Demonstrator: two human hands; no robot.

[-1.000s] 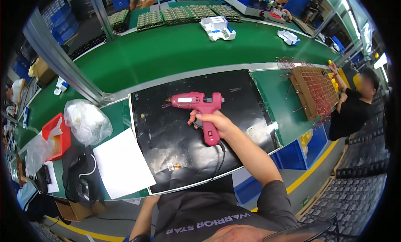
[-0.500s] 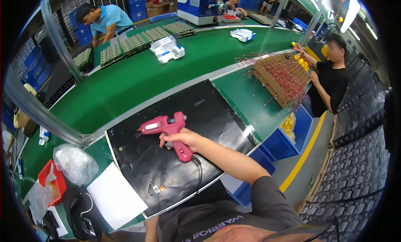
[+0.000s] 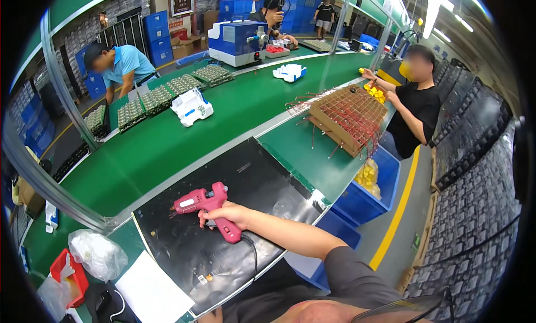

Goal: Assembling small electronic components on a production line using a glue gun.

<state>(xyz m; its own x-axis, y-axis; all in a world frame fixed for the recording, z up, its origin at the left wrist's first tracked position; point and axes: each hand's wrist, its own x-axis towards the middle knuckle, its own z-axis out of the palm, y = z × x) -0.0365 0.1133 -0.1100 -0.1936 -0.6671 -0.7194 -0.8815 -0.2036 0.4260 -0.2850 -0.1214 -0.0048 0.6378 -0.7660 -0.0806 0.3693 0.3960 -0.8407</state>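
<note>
A pink hot glue gun (image 3: 202,203) is gripped in my right hand (image 3: 226,216), fingers wrapped round its handle. Its nozzle points left, above the black mat (image 3: 223,256), and a dark cord runs down from the handle's base toward the mat's near edge. Of my left arm only a sliver of skin shows at the lower edge, beside the mat's near corner; the left hand itself is out of sight. A small white and orange label lies on the mat below the gun. White paper (image 3: 153,292) rests at the mat's left edge.
Beyond the mat runs a green conveyor (image 3: 234,119) with white plastic housings (image 3: 192,106) and trays of small parts (image 3: 156,100). A cardboard box strung with red wires (image 3: 349,116) stands right, by a co-worker. Blue bins (image 3: 368,186) sit below. Left are a red bin (image 3: 78,278) and plastic bag (image 3: 97,255).
The view has tilted upward, so the bench sits lower and more of the background shows. My right hand keeps its hold on the glue gun over the mat.
</note>
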